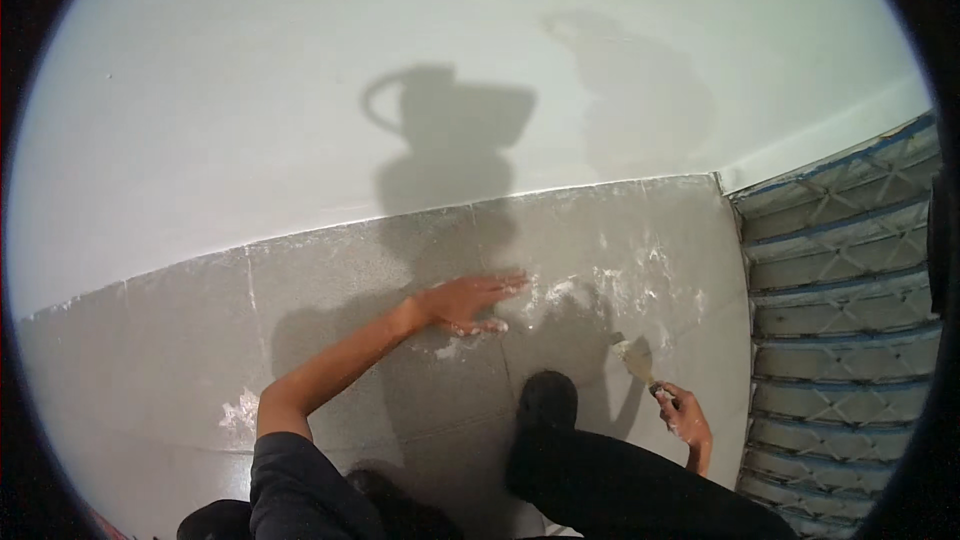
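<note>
My left hand [465, 302] is spread over the grey tiled floor [330, 290], fingers pointing right, beside smears of white plaster-like residue [560, 290]. Whether its palm presses on the tiles I cannot tell. White material clings to its thumb tip. In my right hand [685, 416], lower right, is the handle of a putty knife [637, 362]. Its broad, pale-smeared blade points up and left, toward the residue. White marks also show on the right hand.
A white wall [250, 90] meets the floor along a curved-looking line, with shadows cast across it. At the right stands a slatted metal shutter or gate [840, 310]. My shoe [548, 400] and dark-clothed leg lie between the hands. Another white patch [240, 412] marks the floor at left.
</note>
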`<state>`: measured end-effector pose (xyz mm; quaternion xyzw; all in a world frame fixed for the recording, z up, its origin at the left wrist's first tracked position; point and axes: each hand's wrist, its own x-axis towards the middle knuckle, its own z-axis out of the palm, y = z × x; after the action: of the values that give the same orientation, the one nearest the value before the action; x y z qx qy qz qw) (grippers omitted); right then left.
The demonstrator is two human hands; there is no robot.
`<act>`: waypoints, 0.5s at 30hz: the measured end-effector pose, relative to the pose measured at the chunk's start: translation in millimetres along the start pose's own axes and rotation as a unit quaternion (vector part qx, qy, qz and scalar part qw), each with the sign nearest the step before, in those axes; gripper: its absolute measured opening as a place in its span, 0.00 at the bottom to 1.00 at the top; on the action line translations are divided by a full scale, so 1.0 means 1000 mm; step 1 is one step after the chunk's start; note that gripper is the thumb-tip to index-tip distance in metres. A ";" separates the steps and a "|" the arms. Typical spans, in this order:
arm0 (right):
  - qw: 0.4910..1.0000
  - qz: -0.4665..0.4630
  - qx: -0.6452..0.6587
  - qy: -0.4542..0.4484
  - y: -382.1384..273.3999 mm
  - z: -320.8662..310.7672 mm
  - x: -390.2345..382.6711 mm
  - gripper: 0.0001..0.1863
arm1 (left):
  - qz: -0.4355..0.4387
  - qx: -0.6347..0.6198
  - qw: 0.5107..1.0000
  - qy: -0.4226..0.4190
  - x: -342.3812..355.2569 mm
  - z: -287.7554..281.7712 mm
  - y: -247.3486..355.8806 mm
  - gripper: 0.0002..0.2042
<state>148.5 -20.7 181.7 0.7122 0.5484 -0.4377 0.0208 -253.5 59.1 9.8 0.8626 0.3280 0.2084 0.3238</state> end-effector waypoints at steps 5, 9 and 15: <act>1.000 0.004 -0.018 0.016 -0.006 0.002 -0.002 0.16 | -0.086 0.135 0.985 0.069 -0.015 -0.047 -0.033 0.31; 0.999 0.034 0.004 0.018 0.004 -0.008 -0.010 0.16 | -0.107 0.097 0.989 0.032 0.000 -0.027 -0.016 0.32; 0.999 0.032 -0.005 0.016 0.002 -0.005 -0.005 0.16 | 0.054 -0.109 0.993 0.004 0.075 0.023 0.001 0.35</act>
<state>153.5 -22.5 186.8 0.7364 0.5274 -0.4228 0.0293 -187.8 101.3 5.4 0.8377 0.2575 0.2637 0.4031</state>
